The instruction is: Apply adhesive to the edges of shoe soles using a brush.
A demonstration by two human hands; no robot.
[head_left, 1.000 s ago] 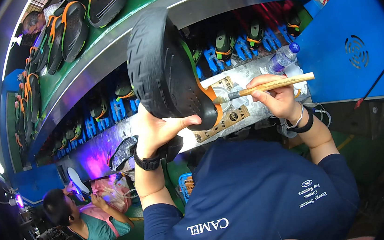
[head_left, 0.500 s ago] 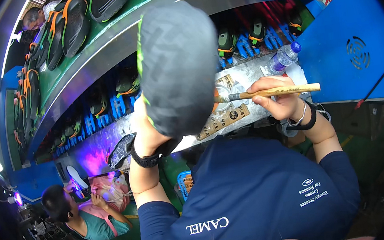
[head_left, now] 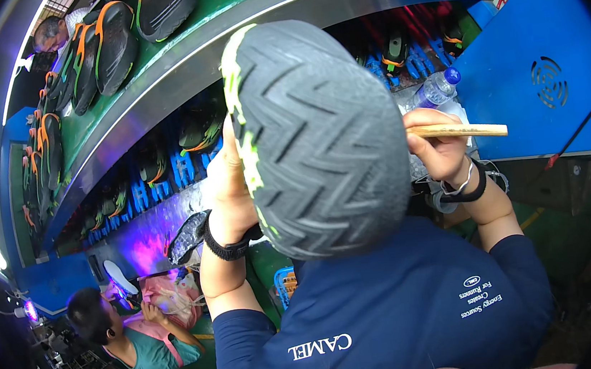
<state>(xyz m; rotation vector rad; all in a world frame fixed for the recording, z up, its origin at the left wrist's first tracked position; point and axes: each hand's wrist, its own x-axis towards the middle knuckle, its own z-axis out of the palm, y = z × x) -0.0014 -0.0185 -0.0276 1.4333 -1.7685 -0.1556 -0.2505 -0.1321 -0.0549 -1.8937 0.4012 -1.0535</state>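
Note:
A dark grey shoe sole (head_left: 316, 139), its zigzag tread turned toward me, fills the middle of the view. Lime green runs down its left edge. My left hand (head_left: 230, 191) grips the sole from the left side, with the fingers partly behind it. At the sole's right edge, my right hand (head_left: 439, 142) pinches the wooden handle of a brush (head_left: 480, 129). The brush head is hidden behind the sole, so I cannot tell whether the bristles touch it. Whether an upper is attached to the sole is also hidden.
Dark soles with orange trim (head_left: 115, 48) stand along the green upper belt (head_left: 181, 52). Below, blue racks (head_left: 182, 166) hold more footwear. A clear bottle with a purple cap (head_left: 438, 89) stands by a blue panel (head_left: 548, 50). Another person (head_left: 139, 338) sits at lower left.
The sole has moved right and toward me, and its tread now faces me more squarely. My right hand has shifted slightly right, and the brush head has passed behind the sole.

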